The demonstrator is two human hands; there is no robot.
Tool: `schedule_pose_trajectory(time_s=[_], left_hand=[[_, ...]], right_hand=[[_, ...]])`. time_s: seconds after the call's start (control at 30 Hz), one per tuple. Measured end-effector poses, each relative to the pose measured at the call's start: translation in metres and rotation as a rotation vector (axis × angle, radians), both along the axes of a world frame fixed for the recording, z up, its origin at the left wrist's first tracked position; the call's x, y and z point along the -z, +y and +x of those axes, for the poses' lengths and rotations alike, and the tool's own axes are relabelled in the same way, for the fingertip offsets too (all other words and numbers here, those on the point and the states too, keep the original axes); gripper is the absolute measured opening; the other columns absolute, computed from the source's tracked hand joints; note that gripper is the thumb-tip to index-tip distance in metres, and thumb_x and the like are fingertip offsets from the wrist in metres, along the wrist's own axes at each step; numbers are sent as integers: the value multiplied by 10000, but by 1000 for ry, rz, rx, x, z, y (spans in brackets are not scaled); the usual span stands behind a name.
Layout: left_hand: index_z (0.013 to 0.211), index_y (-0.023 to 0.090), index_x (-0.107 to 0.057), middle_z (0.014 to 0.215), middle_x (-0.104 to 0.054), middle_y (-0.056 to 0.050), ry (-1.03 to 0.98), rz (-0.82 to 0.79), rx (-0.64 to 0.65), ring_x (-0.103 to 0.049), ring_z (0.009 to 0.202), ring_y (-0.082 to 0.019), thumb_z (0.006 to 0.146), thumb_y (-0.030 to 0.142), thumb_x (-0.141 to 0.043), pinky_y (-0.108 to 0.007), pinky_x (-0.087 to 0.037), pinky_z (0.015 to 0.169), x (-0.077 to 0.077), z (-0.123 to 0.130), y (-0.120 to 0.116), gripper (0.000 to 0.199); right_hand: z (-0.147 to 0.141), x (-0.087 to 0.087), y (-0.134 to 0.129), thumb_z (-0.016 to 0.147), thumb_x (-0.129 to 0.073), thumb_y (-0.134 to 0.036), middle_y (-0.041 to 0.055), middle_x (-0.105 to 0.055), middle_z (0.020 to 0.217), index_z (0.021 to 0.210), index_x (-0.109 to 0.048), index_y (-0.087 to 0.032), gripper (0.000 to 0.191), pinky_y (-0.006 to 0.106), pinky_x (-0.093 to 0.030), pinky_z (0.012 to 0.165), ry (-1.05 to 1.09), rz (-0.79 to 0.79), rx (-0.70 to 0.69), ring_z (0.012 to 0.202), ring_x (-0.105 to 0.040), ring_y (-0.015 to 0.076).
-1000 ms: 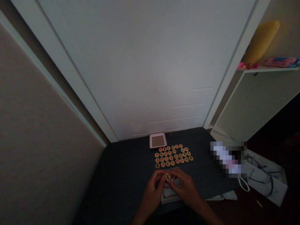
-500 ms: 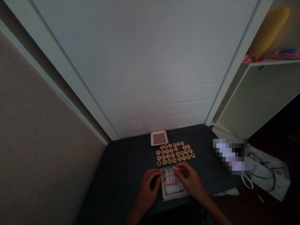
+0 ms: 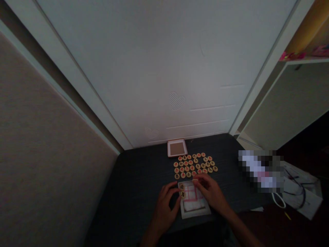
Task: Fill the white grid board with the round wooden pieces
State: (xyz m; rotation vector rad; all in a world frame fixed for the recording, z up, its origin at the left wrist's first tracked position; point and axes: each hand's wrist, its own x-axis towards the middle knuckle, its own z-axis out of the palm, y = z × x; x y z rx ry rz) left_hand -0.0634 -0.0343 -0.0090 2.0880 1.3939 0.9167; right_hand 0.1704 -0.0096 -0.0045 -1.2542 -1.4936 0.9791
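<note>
A shallow white box [image 3: 195, 215] sits at the table's near side, with a pink-lined sheet [image 3: 190, 195] inside. Two round Chinese chess pieces [image 3: 182, 190] with dark characters lie at its upper left corner, one above the other. My left hand [image 3: 166, 202] is beside the box's left edge, thumb and fingers apart, fingertips close to those two pieces. Over the box's far edge, my right hand [image 3: 209, 192] pinches another chess piece [image 3: 195, 180], mostly hidden by the fingers. Beyond the box, several rows of pieces [image 3: 192, 168] with red or dark characters lie face up.
A box lid [image 3: 177, 149] with a brown inside lies at the back of the dark table [image 3: 138, 178], against a white panel [image 3: 154, 68]. To the right are a blurred-out item [image 3: 259, 171], a white container with black cables [image 3: 303, 192] and a shelf unit [image 3: 288, 99].
The view has shifted slightly, so the table things appear a little further right. My right hand still pinches the chess piece at the box's far edge. My left hand stays by the left edge.
</note>
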Motion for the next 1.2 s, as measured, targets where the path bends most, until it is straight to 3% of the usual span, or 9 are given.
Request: schedule_pose_trajectory(time_s=[0.33, 0.53, 0.73, 0.9, 1.03, 1.2], left_hand=[[1137, 286, -653, 1328, -619, -57, 53, 21, 29, -556, 1239, -265, 963, 261, -560, -522, -468, 1054, 2, 2, 3, 200], [1138, 298, -654, 1316, -630, -45, 65, 33, 16, -568, 1232, -257, 951, 245, -575, -507, -473, 1052, 2, 1, 2, 211], [1159, 304, -647, 1322, -623, -47, 67, 19, 22, -566, 1233, -258, 956, 246, -568, -500, -475, 1045, -1, 2, 1, 226], [1158, 296, -643, 1328, -622, -46, 84, 10, 25, -570, 1233, -255, 960, 245, -561, -504, -463, 1054, -1, 2, 1, 219], [1150, 298, -639, 1331, -621, -36, 94, 18, 11, -575, 1228, -250, 955, 241, -566, -508, -451, 1064, 0, 2, 1, 216], [1145, 301, -641, 1327, -624, -36, 100, 22, 6, -577, 1221, -254, 957, 247, -563, -521, -450, 1058, 0, 3, 1, 210]], right_hand=[[-10, 4, 5, 938, -566, -229, 57, -693, 1026, 1087, -698, -233, 199, 297, -563, 831, -211, 49, -173, 908, -689, 181], [-15, 4, 7, 911, -580, -145, 54, -700, 954, 1005, -719, -214, 182, 290, -544, 813, -312, 41, -211, 881, -680, 186], [-18, -4, 4, 963, -552, -200, 54, -722, 1011, 1060, -715, -233, 192, 313, -508, 910, -417, 56, -265, 979, -675, 204], [-15, -1, 1, 971, -558, -232, 46, -729, 1043, 1129, -677, -238, 198, 312, -510, 892, -500, 49, -233, 960, -682, 202], [-12, 0, -2, 975, -575, -293, 42, -713, 985, 1066, -679, -246, 146, 317, -511, 862, -608, 48, -177, 910, -679, 205], [-16, -3, -3, 986, -550, -258, 48, -711, 985, 1084, -679, -257, 162, 307, -513, 839, -708, 82, -176, 922, -673, 210]])
